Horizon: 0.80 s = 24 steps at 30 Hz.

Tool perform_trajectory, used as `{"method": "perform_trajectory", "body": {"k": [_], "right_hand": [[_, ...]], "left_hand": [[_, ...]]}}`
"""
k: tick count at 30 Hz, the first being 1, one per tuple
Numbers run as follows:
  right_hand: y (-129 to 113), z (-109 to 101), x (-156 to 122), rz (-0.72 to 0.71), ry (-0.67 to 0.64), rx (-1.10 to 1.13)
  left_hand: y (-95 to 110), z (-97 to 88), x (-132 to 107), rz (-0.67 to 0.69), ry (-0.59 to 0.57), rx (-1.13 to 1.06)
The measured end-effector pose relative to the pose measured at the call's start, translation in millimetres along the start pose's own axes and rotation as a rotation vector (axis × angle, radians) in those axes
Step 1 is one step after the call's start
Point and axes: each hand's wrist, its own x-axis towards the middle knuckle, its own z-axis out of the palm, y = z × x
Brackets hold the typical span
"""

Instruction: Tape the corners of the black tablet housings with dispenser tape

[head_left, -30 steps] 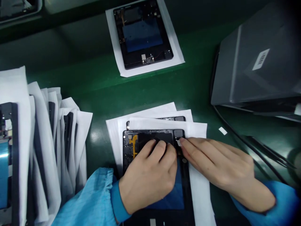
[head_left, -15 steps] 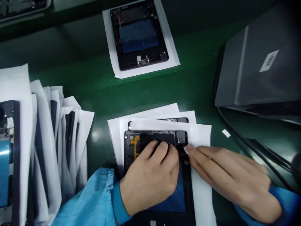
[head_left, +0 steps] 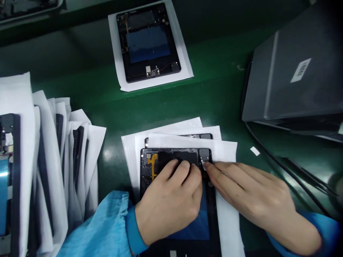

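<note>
The tablet [head_left: 197, 230] lies on paper [head_left: 229, 217] in front of us. Our left hand [head_left: 171, 200] rests curled on it, grip hidden; our right hand [head_left: 252, 192] pinches a white bit [head_left: 204, 165] near its top right corner. If the paper slides, the bit could slip.
</note>
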Motion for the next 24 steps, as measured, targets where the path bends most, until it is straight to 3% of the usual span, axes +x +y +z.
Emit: {"method": "perform_trajectory", "body": {"k": [9, 17, 21, 24], "right_hand": [[-1, -2, 2, -0.009, -0.046, -0.009], [-12, -11, 11, -0.029, -0.143, -0.148], [-21, -6, 6, 0.010, -0.115, -0.210], [-21, 2, -4, 0.071, -0.043, -0.104]], "left_hand": [[1, -0.7, 1, -0.005, 0.000, -0.005], [2, 0.7, 0, -0.003, -0.029, 0.001], [2, 0.0, 0, 0.002, -0.045, 0.022], [2, -1.0, -1, 0.007, -0.054, 0.030]]}}
